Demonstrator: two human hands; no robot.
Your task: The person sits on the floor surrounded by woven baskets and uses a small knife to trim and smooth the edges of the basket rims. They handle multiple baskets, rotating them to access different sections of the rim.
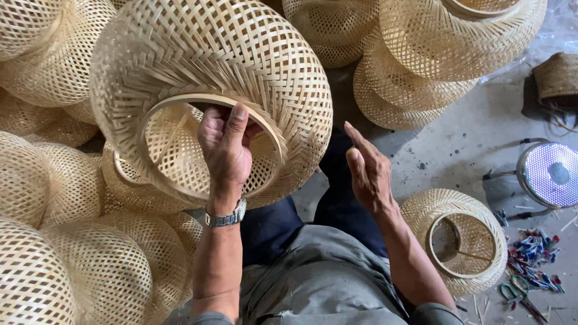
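- Left grip (226, 144) closes on the hoop rim (180, 102) of a large woven bamboo lampshade (241, 54), thumb up over the rim and fingers curled inside the opening.
- Right grip (367, 171) holds nothing; the hand is open with fingers stretched, hovering just beside the lampshade's lower right edge without touching it.
- The lampshade hangs tilted in front of the person, its round opening facing the camera, above the dark trousers (337, 210).
- A metal wristwatch (226, 216) sits on the left wrist.
- A smaller woven shade (460, 241) lies on the concrete floor (463, 144) beside the right forearm, opening upward.
- More woven shades are piled at the left (54, 241) and across the top right (445, 42).
- A round metal lamp (549, 174) rests on the floor at the far right, with small coloured clips (533, 253) and green-handled scissors (512, 292) scattered below it.
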